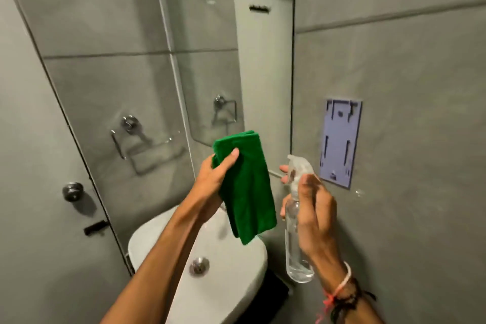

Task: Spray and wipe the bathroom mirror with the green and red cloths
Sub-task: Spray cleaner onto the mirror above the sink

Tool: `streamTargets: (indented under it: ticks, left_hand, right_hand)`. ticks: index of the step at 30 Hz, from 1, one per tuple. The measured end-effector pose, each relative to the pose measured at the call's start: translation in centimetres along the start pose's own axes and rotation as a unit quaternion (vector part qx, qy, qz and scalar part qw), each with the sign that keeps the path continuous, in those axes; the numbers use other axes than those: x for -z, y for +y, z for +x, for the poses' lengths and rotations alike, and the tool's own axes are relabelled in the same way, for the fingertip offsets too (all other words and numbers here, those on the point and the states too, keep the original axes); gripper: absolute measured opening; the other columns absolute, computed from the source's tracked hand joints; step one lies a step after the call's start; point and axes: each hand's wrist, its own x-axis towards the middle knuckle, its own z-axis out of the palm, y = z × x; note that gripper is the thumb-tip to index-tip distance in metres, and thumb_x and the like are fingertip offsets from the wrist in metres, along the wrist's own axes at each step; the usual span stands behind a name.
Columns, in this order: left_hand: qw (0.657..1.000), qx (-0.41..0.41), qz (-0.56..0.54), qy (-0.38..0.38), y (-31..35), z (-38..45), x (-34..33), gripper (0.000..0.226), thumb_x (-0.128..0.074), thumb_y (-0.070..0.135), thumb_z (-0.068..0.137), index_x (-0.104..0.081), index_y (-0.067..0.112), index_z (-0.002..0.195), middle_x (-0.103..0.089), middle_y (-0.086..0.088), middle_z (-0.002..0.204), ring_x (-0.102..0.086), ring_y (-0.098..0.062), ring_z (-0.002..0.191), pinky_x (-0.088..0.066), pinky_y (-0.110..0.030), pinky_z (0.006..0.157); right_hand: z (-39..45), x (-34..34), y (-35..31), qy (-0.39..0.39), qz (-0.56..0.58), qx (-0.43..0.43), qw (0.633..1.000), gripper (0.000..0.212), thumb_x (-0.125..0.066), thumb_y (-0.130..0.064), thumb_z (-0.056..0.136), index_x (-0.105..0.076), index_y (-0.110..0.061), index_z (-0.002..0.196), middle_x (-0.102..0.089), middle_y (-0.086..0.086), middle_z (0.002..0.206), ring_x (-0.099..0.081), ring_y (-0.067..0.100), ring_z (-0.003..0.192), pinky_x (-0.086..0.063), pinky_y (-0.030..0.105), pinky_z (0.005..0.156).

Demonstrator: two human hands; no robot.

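Note:
My left hand (213, 181) grips a folded green cloth (247, 189) that hangs down over the basin. Held upright by my right hand (313, 216) is a clear spray bottle (295, 231), nozzle pointing left toward the mirror (263, 73). The mirror is a tall panel on the wall straight ahead, above the basin; it reflects a door and a towel ring. No red cloth is in view.
A white washbasin (236, 284) with a metal drain sits below my arms. A glass partition (105, 73) stands at the left, with a towel ring and a door knob (72, 190) near it. A pale purple wall bracket (340, 143) is fixed to the right wall.

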Motion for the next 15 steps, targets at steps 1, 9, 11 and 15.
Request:
streamTargets:
  ticks: [1, 9, 11, 15]
  left_hand:
    - [1.000, -0.014, 0.009, -0.005, 1.8, 1.0, -0.4, 0.016, -0.066, 0.025, 0.093, -0.079, 0.016, 0.096, -0.082, -0.008, 0.094, -0.078, -0.020, 0.085, -0.064, -0.034, 0.072]
    - [0.995, -0.079, 0.033, -0.054, 11.3, 3.8, -2.3, 0.024, -0.065, 0.035, 0.094, -0.076, 0.015, 0.100, -0.081, -0.008, 0.095, -0.078, -0.022, 0.088, -0.063, -0.033, 0.070]
    - [0.994, -0.084, 0.031, -0.063, 12.2, 3.6, -2.7, 0.024, -0.066, 0.036, 0.093, -0.077, 0.015, 0.097, -0.081, -0.007, 0.092, -0.078, -0.021, 0.086, -0.063, -0.032, 0.069]
    - [0.993, -0.091, 0.015, -0.071, 12.9, 2.9, -3.4, 0.025, -0.061, 0.033, 0.097, -0.073, 0.012, 0.104, -0.081, -0.005, 0.091, -0.078, -0.018, 0.086, -0.062, -0.031, 0.071]
  right_hand:
    - [0.7, -0.7, -1.2, -0.006, -0.002, 0.006, 1.000, 0.079, -0.034, -0.090, 0.084, -0.070, -0.021, 0.097, -0.070, 0.015, 0.091, -0.059, 0.033, 0.059, -0.054, 0.039, 0.052]
    - [4.4, -2.7, -8.3, -0.013, -0.049, 0.097, 0.994, 0.079, -0.028, -0.089, 0.082, -0.072, -0.023, 0.084, -0.068, 0.000, 0.065, -0.067, 0.020, 0.052, -0.050, 0.017, 0.043]
    - [4.3, -2.4, -9.1, -0.009, -0.067, 0.122, 0.990, 0.078, -0.027, -0.089, 0.083, -0.073, -0.025, 0.088, -0.066, -0.010, 0.066, -0.067, 0.015, 0.051, -0.053, 0.022, 0.042]
    - [2.9, -0.8, -9.2, -0.017, -0.140, 0.151, 0.978, 0.084, -0.024, -0.081, 0.090, -0.075, -0.014, 0.092, -0.063, -0.010, 0.067, -0.065, 0.016, 0.056, -0.057, 0.040, 0.053]
